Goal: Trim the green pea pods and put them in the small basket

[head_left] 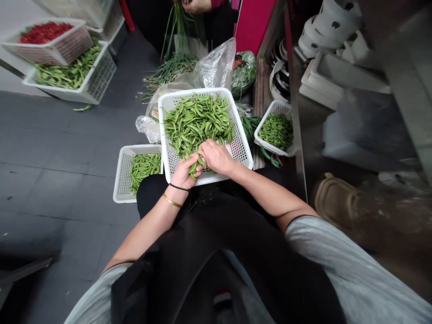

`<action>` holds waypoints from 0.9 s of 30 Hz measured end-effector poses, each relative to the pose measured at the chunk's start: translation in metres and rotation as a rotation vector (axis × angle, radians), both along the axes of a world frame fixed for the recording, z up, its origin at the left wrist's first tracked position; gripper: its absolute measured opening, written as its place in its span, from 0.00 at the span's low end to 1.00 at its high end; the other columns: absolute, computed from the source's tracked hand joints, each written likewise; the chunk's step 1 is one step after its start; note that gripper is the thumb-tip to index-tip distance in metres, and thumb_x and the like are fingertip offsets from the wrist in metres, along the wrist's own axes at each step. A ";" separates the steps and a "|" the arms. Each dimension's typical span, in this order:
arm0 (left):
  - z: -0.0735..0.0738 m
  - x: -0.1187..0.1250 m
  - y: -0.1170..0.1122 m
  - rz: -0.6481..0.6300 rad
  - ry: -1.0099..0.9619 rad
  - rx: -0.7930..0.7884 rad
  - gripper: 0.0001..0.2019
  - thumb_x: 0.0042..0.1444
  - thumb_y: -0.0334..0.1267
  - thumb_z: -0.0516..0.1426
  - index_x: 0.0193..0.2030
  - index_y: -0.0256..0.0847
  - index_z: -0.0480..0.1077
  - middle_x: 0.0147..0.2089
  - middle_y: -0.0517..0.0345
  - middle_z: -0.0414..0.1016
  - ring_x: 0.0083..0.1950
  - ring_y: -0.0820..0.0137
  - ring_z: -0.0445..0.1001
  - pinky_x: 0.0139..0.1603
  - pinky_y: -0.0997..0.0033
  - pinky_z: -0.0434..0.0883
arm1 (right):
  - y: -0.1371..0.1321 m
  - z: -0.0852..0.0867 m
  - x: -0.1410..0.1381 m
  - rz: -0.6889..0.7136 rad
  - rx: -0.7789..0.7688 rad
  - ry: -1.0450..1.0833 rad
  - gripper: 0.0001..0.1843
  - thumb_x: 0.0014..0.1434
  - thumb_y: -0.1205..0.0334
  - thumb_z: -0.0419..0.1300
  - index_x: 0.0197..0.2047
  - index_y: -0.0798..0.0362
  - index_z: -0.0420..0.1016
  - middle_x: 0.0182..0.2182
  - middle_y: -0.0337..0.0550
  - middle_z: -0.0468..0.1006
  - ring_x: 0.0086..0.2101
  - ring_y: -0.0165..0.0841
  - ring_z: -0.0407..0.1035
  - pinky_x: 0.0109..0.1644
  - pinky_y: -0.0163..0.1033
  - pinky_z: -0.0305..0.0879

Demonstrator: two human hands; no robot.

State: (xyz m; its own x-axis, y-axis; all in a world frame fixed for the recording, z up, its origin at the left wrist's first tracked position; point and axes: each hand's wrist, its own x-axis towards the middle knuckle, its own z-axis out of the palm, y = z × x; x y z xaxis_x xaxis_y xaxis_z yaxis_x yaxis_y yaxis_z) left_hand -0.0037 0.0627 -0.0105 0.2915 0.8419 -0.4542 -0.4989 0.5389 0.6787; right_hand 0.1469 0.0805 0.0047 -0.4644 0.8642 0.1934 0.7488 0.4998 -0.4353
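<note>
A large white basket (243,153) rests on my knees, heaped with green pea pods (197,119). My left hand (185,173) is closed around a few pea pods at the basket's near edge. Right beside it, my right hand (216,156) has its fingers curled and pinches at the same pods. The two hands touch each other. A black band and a gold bracelet sit on my left wrist.
A smaller white basket (122,180) with pods lies on the floor to the left; another (263,128) with green trimmings is to the right. Stacked baskets of pods and red chillies (45,32) stand far left. Plastic bags, green stalks and another person's hand (194,5) are ahead.
</note>
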 end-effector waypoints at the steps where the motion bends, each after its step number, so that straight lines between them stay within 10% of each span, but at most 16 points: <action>1: -0.003 -0.001 0.001 0.043 0.028 -0.006 0.15 0.42 0.38 0.66 0.30 0.36 0.65 0.23 0.63 0.69 0.16 0.83 0.61 0.13 0.84 0.52 | 0.000 -0.001 0.006 -0.013 0.015 0.020 0.14 0.66 0.64 0.44 0.37 0.58 0.68 0.35 0.51 0.70 0.35 0.36 0.64 0.39 0.39 0.59; 8: -0.018 -0.017 0.004 0.185 0.475 0.323 0.13 0.47 0.40 0.64 0.36 0.36 0.70 0.15 0.65 0.65 0.15 0.77 0.61 0.16 0.78 0.56 | 0.008 0.004 0.062 -0.102 -0.140 0.152 0.09 0.61 0.59 0.54 0.36 0.56 0.70 0.33 0.45 0.73 0.34 0.33 0.65 0.39 0.36 0.59; 13: -0.007 -0.018 0.003 0.085 0.723 0.512 0.10 0.52 0.40 0.61 0.39 0.39 0.72 0.23 0.61 0.72 0.21 0.75 0.66 0.23 0.76 0.64 | 0.008 0.002 0.030 0.164 -0.258 -0.104 0.14 0.64 0.58 0.51 0.42 0.57 0.72 0.38 0.49 0.75 0.36 0.34 0.67 0.40 0.37 0.57; 18: 0.015 -0.021 0.004 -0.212 1.022 0.805 0.13 0.46 0.32 0.63 0.41 0.42 0.75 0.41 0.52 0.77 0.46 0.63 0.74 0.43 0.72 0.69 | 0.013 0.003 0.021 0.394 -0.206 -0.269 0.13 0.63 0.63 0.50 0.34 0.57 0.75 0.33 0.48 0.77 0.32 0.33 0.66 0.36 0.36 0.55; 21: 0.018 -0.014 0.007 -0.327 0.911 0.731 0.14 0.42 0.32 0.65 0.39 0.40 0.75 0.34 0.55 0.77 0.36 0.66 0.74 0.38 0.72 0.69 | 0.014 0.004 0.023 0.359 -0.132 -0.112 0.14 0.64 0.62 0.50 0.35 0.56 0.75 0.32 0.46 0.76 0.32 0.32 0.66 0.36 0.35 0.56; 27: 0.012 -0.013 0.015 0.021 0.273 0.320 0.23 0.44 0.37 0.66 0.49 0.36 0.69 0.28 0.56 0.76 0.17 0.79 0.63 0.17 0.79 0.59 | 0.009 -0.010 0.042 0.108 -0.129 0.207 0.17 0.65 0.59 0.49 0.32 0.56 0.75 0.29 0.41 0.76 0.31 0.28 0.67 0.38 0.33 0.58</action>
State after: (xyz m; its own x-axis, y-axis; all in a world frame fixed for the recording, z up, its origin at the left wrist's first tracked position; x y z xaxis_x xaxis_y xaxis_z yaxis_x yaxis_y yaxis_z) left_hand -0.0163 0.0779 0.0016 0.1781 0.9574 -0.2274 -0.2865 0.2716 0.9188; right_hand 0.1893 0.0898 -0.0052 -0.5174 0.8354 0.1854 0.5825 0.5025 -0.6389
